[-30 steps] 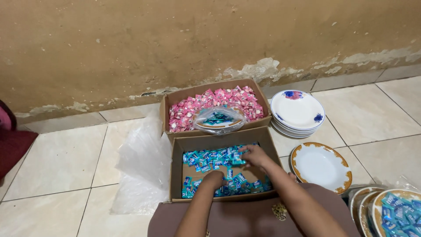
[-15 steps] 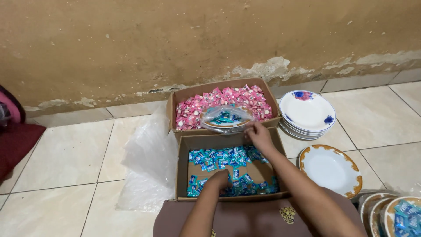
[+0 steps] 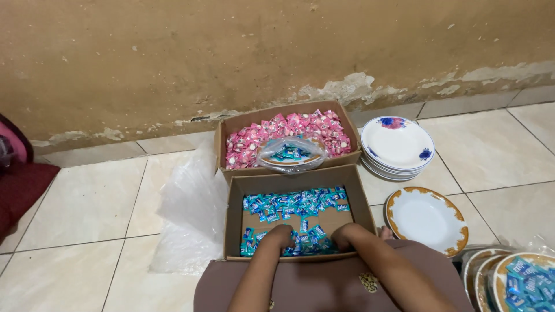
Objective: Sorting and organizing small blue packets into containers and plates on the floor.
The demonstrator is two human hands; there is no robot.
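A cardboard box [image 3: 233, 219] in front of me holds many blue wrapped candies [image 3: 295, 203]. My left hand [image 3: 276, 238] and my right hand [image 3: 346, 236] are both down in the near end of this box, fingers curled into the blue candies. Whether either hand has a firm grip on any candy is hidden. Behind it stands a second cardboard box [image 3: 223, 144] full of pink wrapped candies [image 3: 306, 127]. On the pink candies rests a plate wrapped in clear plastic [image 3: 290, 155] with blue candies on it.
A stack of white plates with blue flowers [image 3: 398, 144] and a white plate with a gold rim [image 3: 426, 218] lie on the tiled floor at right. More plates [image 3: 520, 278], one loaded with blue candies, sit at bottom right. A clear plastic bag [image 3: 191, 214] lies left of the boxes. Dark red cloth [image 3: 17, 185] is at far left.
My right hand has drawn back from the far edge of the blue candy box to its near end, beside my left hand. The view has tilted slightly.
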